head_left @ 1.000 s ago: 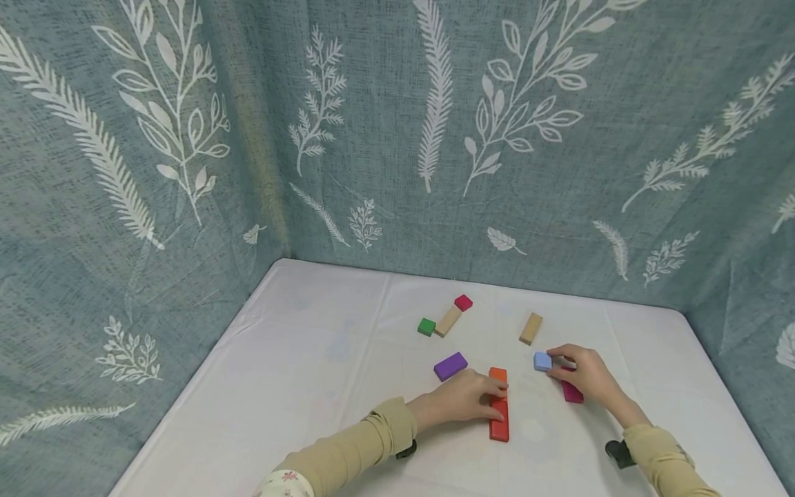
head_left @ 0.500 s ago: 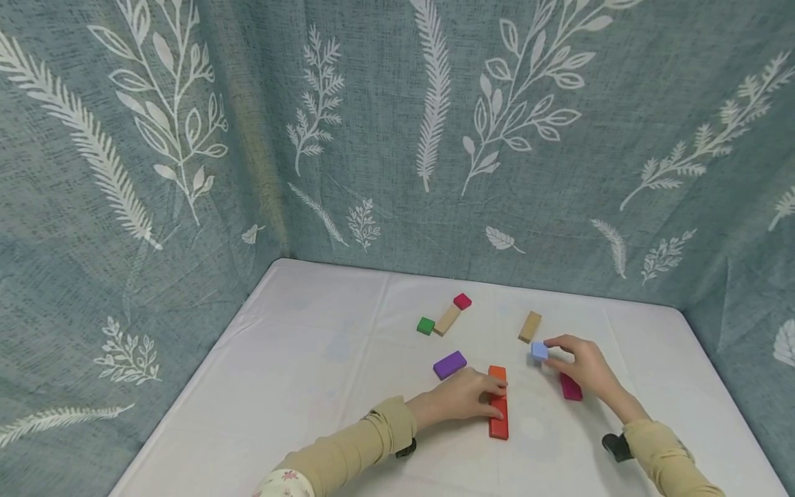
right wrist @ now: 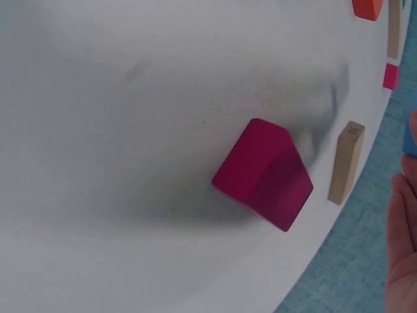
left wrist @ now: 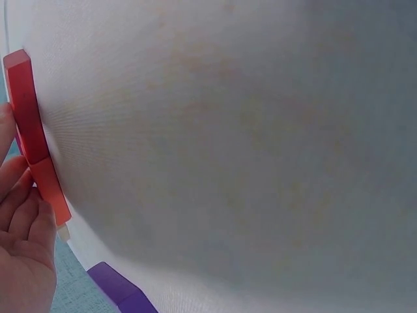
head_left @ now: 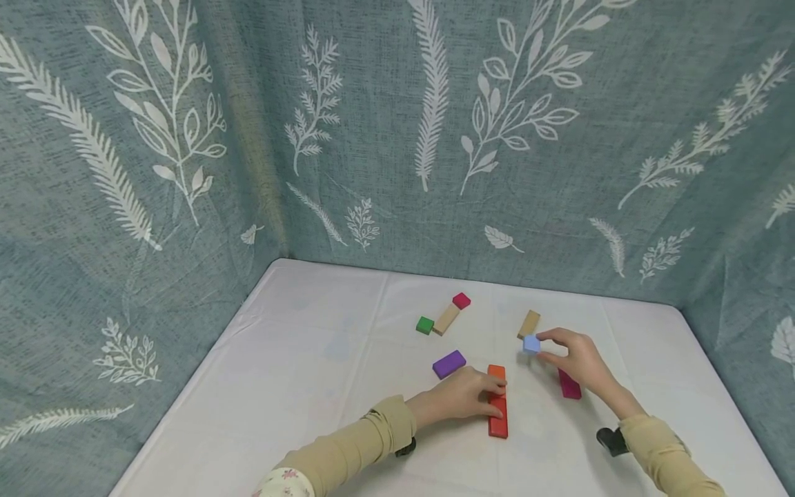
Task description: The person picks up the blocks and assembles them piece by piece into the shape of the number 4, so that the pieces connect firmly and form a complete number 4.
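Note:
A red block (head_left: 498,426) and an orange block (head_left: 496,371) lie end to end in a line on the white table. My left hand (head_left: 456,397) holds them near their joint, thumb on the red one and fingers at the orange one. Between thumb and fingertips, my right hand (head_left: 584,362) pinches a small light blue block (head_left: 531,344), raised over the table with its shadow below. At the right wrist view's edge, only part of that blue block (right wrist: 410,134) shows. A magenta block (right wrist: 267,173) lies under the right hand, partly covered in the head view.
Left of the orange block lies a purple block (head_left: 449,364). A plain wooden block (head_left: 530,323) is just beyond the blue one. Farther back sit a green block (head_left: 425,325), another wooden block (head_left: 446,319) and a red-pink block (head_left: 462,301). A patterned curtain (head_left: 397,138) borders the table.
My right hand has lifted the light blue block and carried it left and away from me, toward the wooden block. The left hand stays on the red and orange blocks.

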Motion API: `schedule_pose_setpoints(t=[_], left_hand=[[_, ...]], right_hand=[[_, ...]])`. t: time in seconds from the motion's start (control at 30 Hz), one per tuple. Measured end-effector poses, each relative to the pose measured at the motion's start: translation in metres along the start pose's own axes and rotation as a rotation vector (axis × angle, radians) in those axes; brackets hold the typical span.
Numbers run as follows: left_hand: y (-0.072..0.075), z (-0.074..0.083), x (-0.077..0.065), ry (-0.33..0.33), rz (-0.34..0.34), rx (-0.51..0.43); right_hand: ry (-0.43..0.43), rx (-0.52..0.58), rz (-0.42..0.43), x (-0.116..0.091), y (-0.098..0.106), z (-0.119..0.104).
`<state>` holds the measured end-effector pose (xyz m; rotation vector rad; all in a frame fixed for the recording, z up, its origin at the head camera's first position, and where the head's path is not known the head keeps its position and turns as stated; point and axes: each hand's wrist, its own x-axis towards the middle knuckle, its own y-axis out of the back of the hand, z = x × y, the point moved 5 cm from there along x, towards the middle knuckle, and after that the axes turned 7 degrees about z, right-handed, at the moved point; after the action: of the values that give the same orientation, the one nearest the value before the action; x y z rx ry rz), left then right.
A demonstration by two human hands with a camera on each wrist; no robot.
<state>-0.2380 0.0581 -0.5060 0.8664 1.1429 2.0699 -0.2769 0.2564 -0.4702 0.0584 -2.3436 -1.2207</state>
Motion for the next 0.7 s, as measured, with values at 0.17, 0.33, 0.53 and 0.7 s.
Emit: schedule_pose_setpoints(t=[0.17,0.33,0.53,0.7], left_hand=[[0.0,0.0,0.0,0.006,-0.002,0.003],[0.001,0.0,0.001,0.008,-0.004,-0.004],[0.001,0.001,0.001,0.008,0.0,-0.008],[0.001,0.001,0.001,0.008,0.001,-0.006]], right_hand=[[0.029,0.003,0.025,0.004,0.0,-0.006],[0.054,0.025,0.045,0.007,0.0,-0.013],[0.067,0.049,0.03,0.013,0.0,-0.02],[0.07,0.068,0.022,0.016,0.0,-0.028]])
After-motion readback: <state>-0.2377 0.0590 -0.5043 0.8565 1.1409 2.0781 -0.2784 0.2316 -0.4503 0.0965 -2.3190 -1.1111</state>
